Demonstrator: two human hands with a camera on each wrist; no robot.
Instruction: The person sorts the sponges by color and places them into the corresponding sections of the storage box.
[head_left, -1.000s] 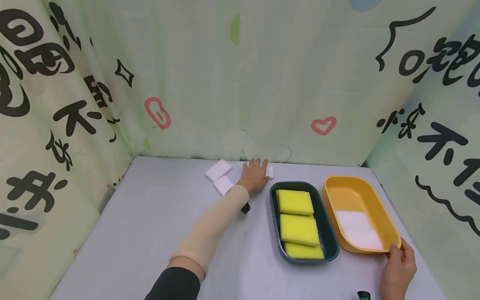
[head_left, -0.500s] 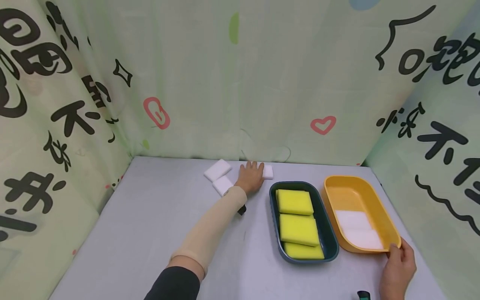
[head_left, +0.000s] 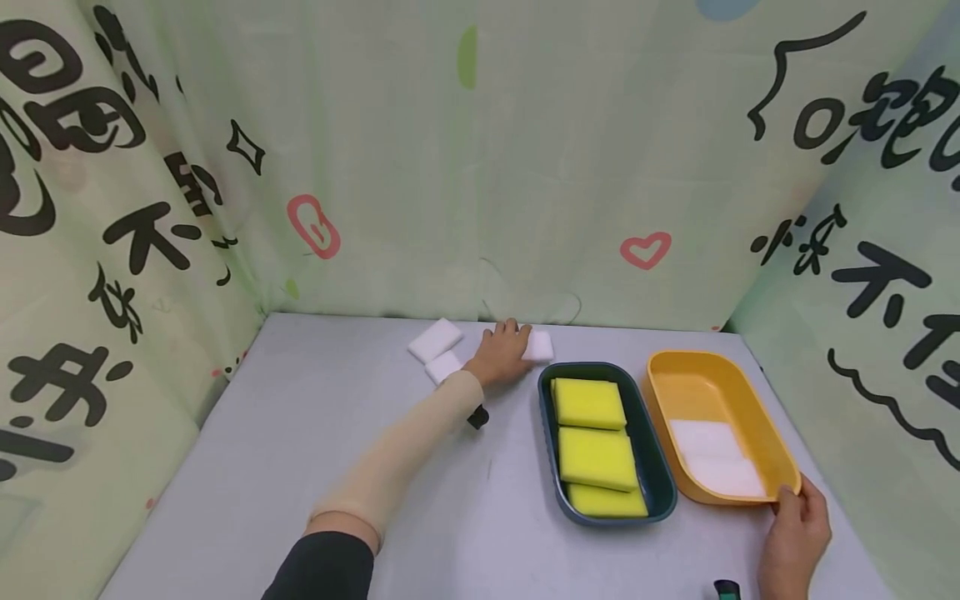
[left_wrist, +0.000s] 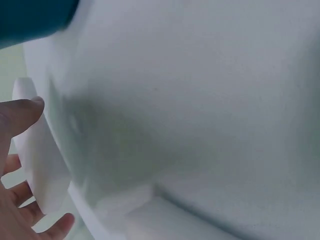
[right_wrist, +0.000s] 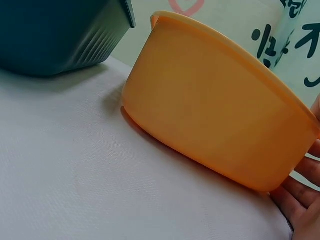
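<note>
I have the white, rounded-edge foam-like block [head_left: 539,346] at the far side of the pale cloth-covered table [head_left: 300,433], just beyond the dark blue tray. My left hand [head_left: 501,354] holds it between thumb and fingers, the grip parted only by the block's thickness; the left wrist view shows the thumb on one face and fingers behind the other. That pinch, I judge, leaves the block's end free and suits a light, soft thing. I can't tell whether its lower edge touches the table.

My right hand [head_left: 795,537] has the near right corner of the yellow-orange rounded rectangular plastic tray [head_left: 693,387], thumb at the rim and fingers against the outside wall, probably to steady it. White slabs lie flat in its near half, leaving the far half bare.

Between the left hand and that tray sits the deep, dark blue plastic tray [head_left: 654,479] with three yellow rectangular sponges [head_left: 597,458] in a row; a straight path rightward has to clear its rim. Two more white blocks [head_left: 435,340] lie left of the left hand, partly behind the wrist. The pale green printed curtain [head_left: 412,167] limits reach at the back.
</note>
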